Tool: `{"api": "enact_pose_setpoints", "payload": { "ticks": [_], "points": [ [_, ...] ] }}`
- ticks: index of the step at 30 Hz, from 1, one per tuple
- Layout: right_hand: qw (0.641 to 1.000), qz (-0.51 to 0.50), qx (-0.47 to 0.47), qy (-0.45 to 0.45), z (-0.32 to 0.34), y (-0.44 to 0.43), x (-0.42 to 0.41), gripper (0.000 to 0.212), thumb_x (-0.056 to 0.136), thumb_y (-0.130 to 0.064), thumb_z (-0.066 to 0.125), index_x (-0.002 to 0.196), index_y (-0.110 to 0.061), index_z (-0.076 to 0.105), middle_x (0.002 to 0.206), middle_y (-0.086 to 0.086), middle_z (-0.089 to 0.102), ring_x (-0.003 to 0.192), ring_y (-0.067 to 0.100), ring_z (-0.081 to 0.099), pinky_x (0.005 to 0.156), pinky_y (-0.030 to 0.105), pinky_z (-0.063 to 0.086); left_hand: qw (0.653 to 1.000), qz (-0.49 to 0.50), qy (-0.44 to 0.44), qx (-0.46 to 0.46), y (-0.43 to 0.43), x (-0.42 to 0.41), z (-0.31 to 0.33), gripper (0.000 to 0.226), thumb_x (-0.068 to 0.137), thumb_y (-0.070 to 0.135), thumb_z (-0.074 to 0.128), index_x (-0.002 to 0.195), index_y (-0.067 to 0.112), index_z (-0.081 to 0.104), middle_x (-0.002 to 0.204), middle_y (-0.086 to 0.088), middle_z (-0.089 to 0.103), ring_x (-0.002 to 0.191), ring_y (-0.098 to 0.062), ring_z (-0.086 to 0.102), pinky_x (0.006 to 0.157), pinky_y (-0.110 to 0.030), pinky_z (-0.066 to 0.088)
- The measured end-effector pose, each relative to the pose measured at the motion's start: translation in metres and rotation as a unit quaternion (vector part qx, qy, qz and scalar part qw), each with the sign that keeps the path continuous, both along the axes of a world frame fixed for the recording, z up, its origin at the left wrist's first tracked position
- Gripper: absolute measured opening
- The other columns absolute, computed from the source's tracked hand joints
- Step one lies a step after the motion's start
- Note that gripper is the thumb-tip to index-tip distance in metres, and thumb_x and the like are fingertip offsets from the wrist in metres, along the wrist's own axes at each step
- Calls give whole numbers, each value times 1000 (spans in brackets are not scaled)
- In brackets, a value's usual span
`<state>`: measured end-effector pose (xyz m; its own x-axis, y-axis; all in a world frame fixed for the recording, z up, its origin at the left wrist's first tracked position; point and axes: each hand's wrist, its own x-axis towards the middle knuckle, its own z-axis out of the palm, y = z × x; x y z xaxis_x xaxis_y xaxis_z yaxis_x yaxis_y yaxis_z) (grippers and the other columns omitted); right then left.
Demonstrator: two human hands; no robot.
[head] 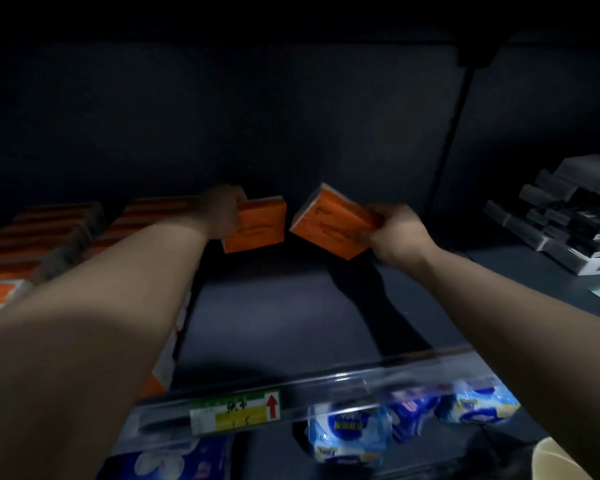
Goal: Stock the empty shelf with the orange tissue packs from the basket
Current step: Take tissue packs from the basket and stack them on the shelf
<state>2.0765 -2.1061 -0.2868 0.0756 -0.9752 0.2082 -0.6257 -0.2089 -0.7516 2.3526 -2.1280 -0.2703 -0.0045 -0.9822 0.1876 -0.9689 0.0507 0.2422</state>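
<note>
Two packs are in hand near the shelf's (274, 306) back edge: left hand (222, 209) grips one pack (257, 225), right hand (395, 233) pinches a tilted pack (329, 223) by its end. That thin pinch could likely slip, tipping it over.

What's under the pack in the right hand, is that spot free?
Under the tilted orange pack in the right hand lies bare dark shelf, in shadow. Directly beneath, the pack itself hides the surface.
</note>
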Motion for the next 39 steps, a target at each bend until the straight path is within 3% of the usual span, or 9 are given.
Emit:
{"api": "enact_pose_setpoints", "payload": {
  "ticks": [5,11,16,20,25,29,32,36,39],
  "points": [
    [1000,11,2,-20,-6,-15,9,30,75,-9,70,97,-28,65,93,2,71,82,19,68,75,33,56,999,9,-24,-27,-14,10,-7,37,82,-6,51,118,1,58,122,-22,57,111,-35,53,86,-30,38],
    [1000,7,12,-20,-9,-19,15,31,77,-13,70,96,-35,59,86,-5,69,73,11,66,60,22,53,996,42,-47,-55,-21,9,-11,37,89,-7,41,125,-7,50,131,-29,48,121,-42,45,98,-38,35],
    [1000,14,9,-3,-9,-15,21,28,77,-9,68,92,-32,62,91,2,71,80,19,68,74,32,57,996,33,-66,-59,-18,10,-9,35,85,-10,42,119,-8,49,125,-31,50,115,-44,49,95,-42,40],
    [999,30,12,42,-2,-11,35,34,82,-13,66,115,-22,64,103,4,69,89,18,66,75,27,53,995,22,-89,-50,-4,17,2,37,86,-1,52,123,-2,50,127,-26,52,117,-41,51,99,-43,42],
    [993,36,-18,115,6,-12,72,42,87,-11,59,128,-16,55,124,9,62,110,25,60,93,30,48,990,19,-118,-80,25,25,13,29,84,19,56,112,12,60,119,-17,59,108,-36,57,89,-42,49],
    [992,45,-13,118,3,-18,101,45,87,-15,59,131,-18,50,127,7,58,111,23,58,86,25,45,989,52,-122,-62,40,41,10,25,89,33,51,103,14,59,118,-15,60,107,-35,58,83,-37,46],
    [989,63,-27,134,2,-24,116,44,87,-10,57,130,-17,51,126,9,57,111,24,57,83,23,43,990,67,-110,-52,46,53,7,30,89,36,49,107,17,61,120,-12,61,108,-33,58,86,-37,48],
    [984,71,-48,157,-1,-32,128,52,87,-2,52,137,-16,46,133,17,49,124,27,47,97,29,44,993,85,-68,-55,50,57,2,35,88,37,53,117,19,60,126,-11,59,114,-33,56,93,-37,47],
    [982,52,-64,167,-4,-37,136,52,89,0,46,140,-11,41,135,20,46,125,31,45,97,28,41,992,96,-60,-50,51,59,1,40,87,38,53,122,19,58,130,-12,57,117,-33,54,95,-37,45]
  ]
}}
